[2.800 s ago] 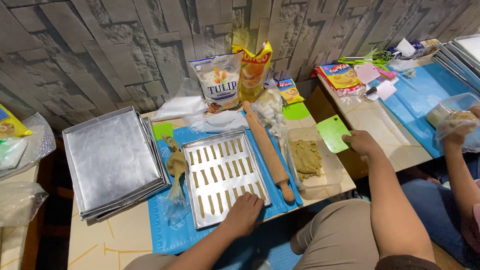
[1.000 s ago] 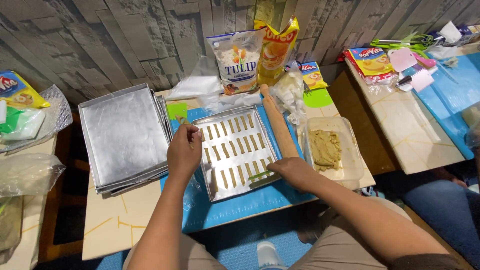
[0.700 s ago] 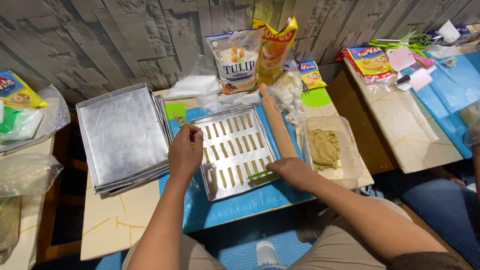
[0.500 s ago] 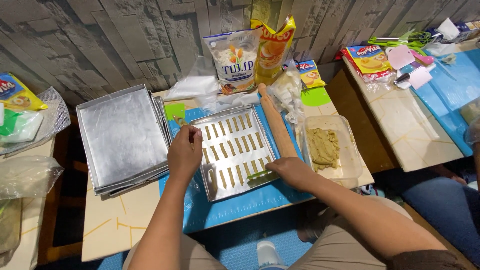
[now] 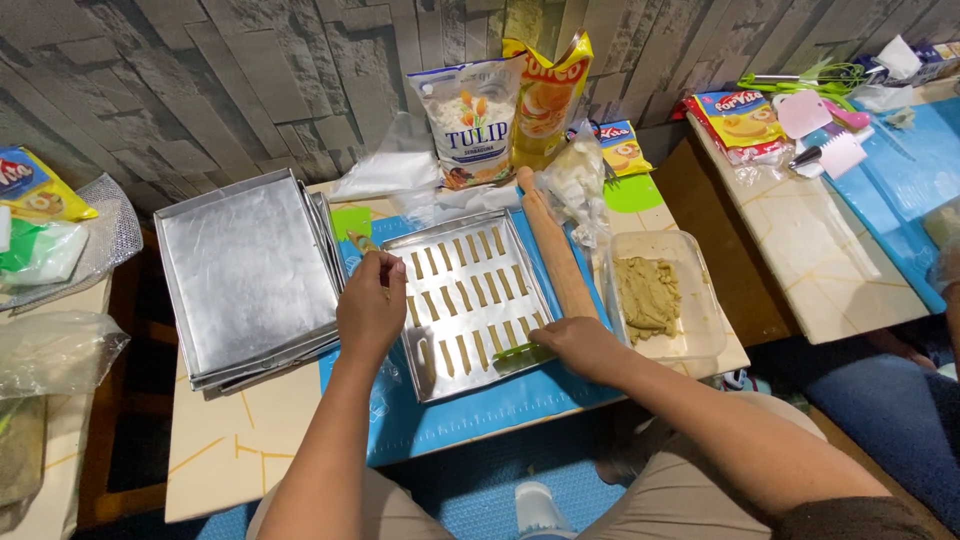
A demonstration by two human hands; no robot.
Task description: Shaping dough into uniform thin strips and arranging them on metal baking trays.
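One baking tray carries three rows of dough sticks; the left hand pinches one stick, the right hand grips a green scraper.

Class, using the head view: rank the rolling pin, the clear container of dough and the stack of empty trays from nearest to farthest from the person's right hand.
From the right hand:
1. Rolling pin, just above it, beside the filled tray.
2. Clear container of dough, to its right.
3. Stack of empty trays, far left, past the left hand.
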